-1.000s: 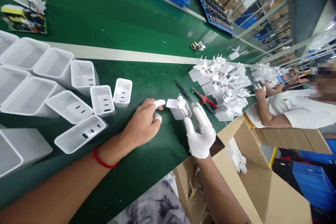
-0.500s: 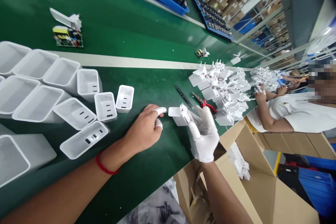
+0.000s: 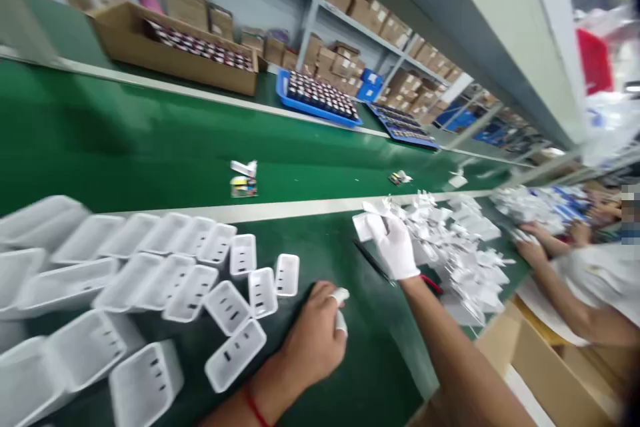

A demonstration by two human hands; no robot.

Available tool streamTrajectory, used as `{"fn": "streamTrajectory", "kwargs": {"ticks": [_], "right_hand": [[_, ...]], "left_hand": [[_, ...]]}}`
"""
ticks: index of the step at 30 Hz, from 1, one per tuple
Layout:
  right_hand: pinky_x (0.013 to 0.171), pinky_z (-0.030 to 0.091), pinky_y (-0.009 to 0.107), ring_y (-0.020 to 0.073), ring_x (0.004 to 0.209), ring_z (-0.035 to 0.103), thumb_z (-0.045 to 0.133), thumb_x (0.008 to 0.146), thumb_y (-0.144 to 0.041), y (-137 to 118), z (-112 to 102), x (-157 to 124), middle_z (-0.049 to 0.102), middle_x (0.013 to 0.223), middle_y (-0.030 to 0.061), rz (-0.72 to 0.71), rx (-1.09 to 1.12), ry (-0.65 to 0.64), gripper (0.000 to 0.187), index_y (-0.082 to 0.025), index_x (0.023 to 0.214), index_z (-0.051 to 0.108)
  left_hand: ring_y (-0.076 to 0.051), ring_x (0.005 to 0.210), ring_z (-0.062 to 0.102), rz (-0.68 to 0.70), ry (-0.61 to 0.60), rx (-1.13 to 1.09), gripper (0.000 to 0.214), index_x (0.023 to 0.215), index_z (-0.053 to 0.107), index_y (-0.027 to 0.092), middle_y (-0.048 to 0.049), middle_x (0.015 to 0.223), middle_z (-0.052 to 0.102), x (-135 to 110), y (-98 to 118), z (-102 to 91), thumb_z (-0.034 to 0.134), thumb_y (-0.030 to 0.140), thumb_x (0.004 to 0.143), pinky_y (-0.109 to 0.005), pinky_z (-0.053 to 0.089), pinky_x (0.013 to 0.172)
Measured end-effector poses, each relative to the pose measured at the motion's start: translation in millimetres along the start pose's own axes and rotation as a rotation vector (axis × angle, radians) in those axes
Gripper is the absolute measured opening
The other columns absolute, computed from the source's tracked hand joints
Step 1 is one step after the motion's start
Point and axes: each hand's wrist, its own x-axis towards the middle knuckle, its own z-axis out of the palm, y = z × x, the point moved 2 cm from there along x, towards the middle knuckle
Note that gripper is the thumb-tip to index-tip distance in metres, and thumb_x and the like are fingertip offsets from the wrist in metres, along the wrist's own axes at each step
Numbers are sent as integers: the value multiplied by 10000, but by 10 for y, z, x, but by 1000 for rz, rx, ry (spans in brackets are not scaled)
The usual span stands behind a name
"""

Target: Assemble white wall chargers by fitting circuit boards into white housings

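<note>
My left hand [image 3: 316, 330] rests low over the green bench with its fingers curled in, white covers on two fingertips and nothing visible in them. To its left stand white plastic housings [image 3: 235, 355], open side up with slots in their bottoms. My right hand [image 3: 395, 247], in a white glove, reaches to the left edge of a heap of white plug parts [image 3: 463, 250]. Its thumb and fingers close around a flat white plug part [image 3: 362, 227], partly hidden by the glove. Dark tweezers [image 3: 374, 261] lie just below this hand. Red-handled pliers [image 3: 431, 284] are mostly covered by my forearm.
A small circuit board with a white part [image 3: 244, 185] sits beyond the pale strip, another board [image 3: 399, 177] farther right. Blue trays [image 3: 320, 113] and a cardboard box [image 3: 180, 67] line the back. At right, a co-worker's hand [image 3: 533, 243] is near more white parts; an open carton [image 3: 545, 373] stands below.
The view has tilted up and shifted. My right hand has moved away from my left hand, forward to the heap, with the white plug part. My left hand stays curled near the housings.
</note>
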Motion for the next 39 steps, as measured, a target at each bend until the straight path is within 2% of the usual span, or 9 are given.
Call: {"fn": "streamTrajectory", "kwargs": {"ticks": [4, 9, 13, 17, 19, 22, 26, 33, 39], "right_hand": [[979, 488, 421, 294, 1153, 635, 509, 907, -406, -204, 533, 705, 678, 1236, 156, -48, -16, -88, 554, -136, 1391, 513], [876, 502, 394, 296, 1016, 667, 564, 871, -382, -360, 1058, 1125, 696, 1140, 165, -63, -160, -173, 547, -146, 1364, 536], [912, 458, 484, 366, 1086, 597, 618, 822, -424, -390, 1064, 1034, 639, 1157, 231, -43, -265, -88, 655, -79, 1366, 498], [1084, 305, 545, 391, 1321, 389, 589, 854, -442, -636, 964, 740, 471, 1380, 264, -265, -287, 81, 724, -62, 1439, 396], [1077, 350, 485, 337, 1280, 453, 548, 887, -447, -834, 1061, 604, 546, 1329, 193, -402, -260, -56, 638, -138, 1434, 434], [956, 462, 434, 320, 1134, 578, 580, 861, -502, -1078, 1332, 503, 628, 1225, 150, -333, -257, -315, 674, -205, 1447, 433], [891, 462, 524, 403, 1050, 610, 680, 772, -542, -1239, 1550, 553, 658, 1076, 206, -186, -246, -335, 746, -179, 1396, 493], [874, 503, 496, 342, 952, 659, 763, 639, -361, -1245, 1458, 789, 690, 875, 113, 73, 144, -439, 598, -180, 1179, 583], [844, 573, 514, 253, 951, 683, 640, 700, -480, -1059, 729, 441, 687, 1068, 65, 212, 773, -512, 534, -265, 1175, 522]], "left_hand": [[-282, 1141, 579, -5, -72, 55, 394, 1060, 663, 121, -133, 1069, 663, -52, 121, -22, 542, 109, 685, -393, 518, 1034], [-408, 1277, 494, 30, -133, 343, 284, 980, 730, 114, -217, 1133, 666, -17, 303, 130, 534, 177, 784, -588, 427, 1076], [-480, 1350, 397, -111, 85, 605, 255, 850, 777, 187, -212, 1197, 665, 29, 298, 43, 561, 312, 798, -745, 303, 1073], [-457, 1358, 407, -51, -29, 654, 266, 785, 785, 198, -197, 1264, 642, 6, 245, -325, 543, 292, 841, -696, 364, 1060], [-447, 1365, 401, -53, -87, 628, 325, 787, 781, 154, -217, 1302, 614, -12, 212, -460, 502, 292, 881, -665, 410, 1046], [-409, 1358, 431, -58, -98, 619, 364, 785, 774, 139, -210, 1367, 566, -12, 193, -514, 468, 284, 917, -581, 452, 1060], [-399, 1308, 495, -132, -40, 682, 375, 988, 751, 57, -264, 1344, 562, 57, 232, -558, 419, 221, 933, -543, 434, 1092], [-350, 1201, 582, -133, -265, 752, 425, 969, 747, 103, -229, 1159, 664, 178, 362, -803, 324, 139, 940, -576, 358, 1103], [-317, 971, 609, 16, -346, 513, 274, 1054, 631, 92, -160, 1024, 630, 91, 548, -718, 585, 218, 816, -474, 520, 880]]}}
